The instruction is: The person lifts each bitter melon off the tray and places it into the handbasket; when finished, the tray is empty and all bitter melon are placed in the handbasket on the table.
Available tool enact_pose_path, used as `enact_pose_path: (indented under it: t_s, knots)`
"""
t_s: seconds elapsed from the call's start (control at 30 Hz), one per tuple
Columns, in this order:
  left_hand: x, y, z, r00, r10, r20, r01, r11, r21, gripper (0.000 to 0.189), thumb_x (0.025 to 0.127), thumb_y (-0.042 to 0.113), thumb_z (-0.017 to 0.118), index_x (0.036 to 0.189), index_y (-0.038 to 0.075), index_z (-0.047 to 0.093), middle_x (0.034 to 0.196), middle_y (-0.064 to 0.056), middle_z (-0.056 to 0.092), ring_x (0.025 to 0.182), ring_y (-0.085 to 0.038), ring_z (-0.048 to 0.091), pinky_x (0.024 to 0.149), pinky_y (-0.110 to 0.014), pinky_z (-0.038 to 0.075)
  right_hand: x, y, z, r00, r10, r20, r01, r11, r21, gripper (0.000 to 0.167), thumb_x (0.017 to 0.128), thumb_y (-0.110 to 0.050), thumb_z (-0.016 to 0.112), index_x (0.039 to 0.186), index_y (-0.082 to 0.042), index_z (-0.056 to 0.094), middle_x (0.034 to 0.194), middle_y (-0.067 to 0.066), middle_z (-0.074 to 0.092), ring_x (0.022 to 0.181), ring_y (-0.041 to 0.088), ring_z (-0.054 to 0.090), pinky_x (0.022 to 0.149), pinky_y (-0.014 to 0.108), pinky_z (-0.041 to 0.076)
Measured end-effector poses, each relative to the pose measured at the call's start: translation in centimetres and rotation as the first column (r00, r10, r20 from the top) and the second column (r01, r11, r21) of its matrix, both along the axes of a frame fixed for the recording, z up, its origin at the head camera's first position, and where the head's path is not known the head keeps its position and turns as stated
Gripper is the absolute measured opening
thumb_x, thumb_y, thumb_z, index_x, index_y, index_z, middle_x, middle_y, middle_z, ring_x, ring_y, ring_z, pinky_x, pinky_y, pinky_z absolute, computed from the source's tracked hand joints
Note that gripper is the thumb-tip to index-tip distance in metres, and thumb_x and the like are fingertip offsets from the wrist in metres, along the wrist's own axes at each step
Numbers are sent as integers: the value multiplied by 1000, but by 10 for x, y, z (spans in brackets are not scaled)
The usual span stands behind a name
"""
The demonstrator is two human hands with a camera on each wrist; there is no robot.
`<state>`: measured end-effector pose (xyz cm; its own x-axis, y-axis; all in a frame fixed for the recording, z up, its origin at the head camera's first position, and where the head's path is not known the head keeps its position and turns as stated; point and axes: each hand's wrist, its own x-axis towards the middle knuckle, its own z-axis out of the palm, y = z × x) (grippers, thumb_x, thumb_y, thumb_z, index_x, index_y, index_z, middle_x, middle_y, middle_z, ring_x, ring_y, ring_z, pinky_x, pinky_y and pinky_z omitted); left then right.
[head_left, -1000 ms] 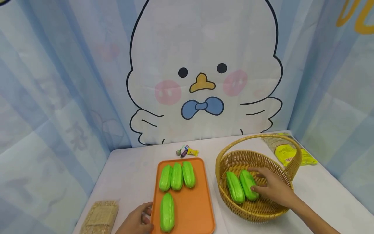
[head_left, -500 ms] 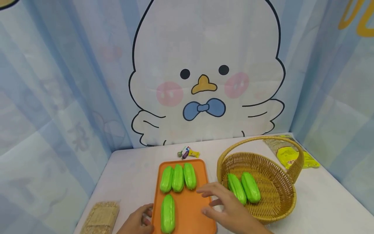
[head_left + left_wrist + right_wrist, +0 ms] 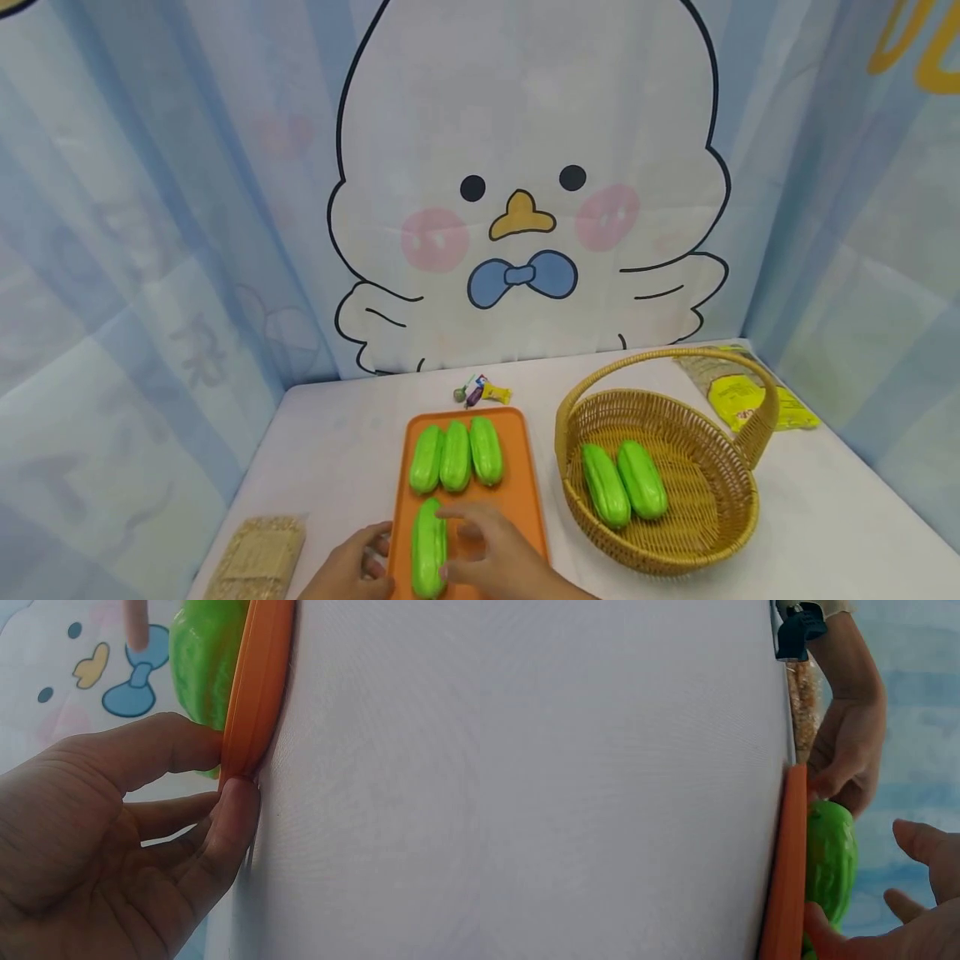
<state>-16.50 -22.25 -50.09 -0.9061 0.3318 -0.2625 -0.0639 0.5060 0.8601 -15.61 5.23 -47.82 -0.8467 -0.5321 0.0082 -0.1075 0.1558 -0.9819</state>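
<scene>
In the head view, an orange tray point(image 3: 517, 492) holds several glossy, ridged green cucumbers. Three lie in a row at its far end, among them the middle cucumber point(image 3: 455, 457). A single cucumber point(image 3: 426, 550) lies nearer the front. My left hand point(image 3: 127, 832) pinches the tray's left rim between thumb and fingers. Over the tray, my right hand point(image 3: 498, 550) spreads thumb and fingers at the right side of the front cucumber; the right wrist view shows the thumb low beside it and the other fingers apart from it.
A wicker basket point(image 3: 667, 562) with a tall handle stands to the right, holding two cucumbers point(image 3: 624, 483). Behind it lies a yellow-labelled bag point(image 3: 750, 400). Small wrapped sweets point(image 3: 483, 390) sit beyond the tray. A clear pack of grains point(image 3: 258, 558) lies at front left.
My right hand has left the cucumbers in the basket and moved left across to the front cucumber on the tray. The left hand stays at the tray's rim.
</scene>
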Motion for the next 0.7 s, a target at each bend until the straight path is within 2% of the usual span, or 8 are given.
enact_pose_path:
  t_s: [0.07,0.3,0.43,0.7]
  knots:
    - [0,-1,0,1000,-4,3,4,1000,1,69,79,3,70,138,-17,40,104,-9,54,85,-22,57,70,-38,50,-1,-5,-4,1000,10,-13,-10,999,33,54,88,-26,74,138,-28,56,140,9,42,120,33,49,89,39,48]
    - [1,-2,-1,1000,-18,17,18,1000,24,69,82,4,69,140,-17,37,106,-10,54,84,-22,57,70,-38,50,-2,-17,-10,1000,14,-16,-12,996,93,54,85,-28,77,136,-31,58,137,4,46,123,24,46,98,44,42]
    - [1,-1,0,1000,-16,16,16,1000,26,69,82,3,68,139,-17,37,105,-10,54,84,-23,57,70,-39,50,-1,-19,-10,1000,0,9,-1,995,99,55,84,-25,79,134,-31,60,135,3,47,117,21,49,93,37,46]
    - [1,-1,1,1000,-12,17,12,1000,6,70,81,4,68,140,-17,37,105,-10,53,84,-22,57,70,-38,50,-2,-21,-10,1000,-5,-19,8,991,132,56,82,-22,80,134,-29,60,128,-1,52,105,11,54,85,30,47]
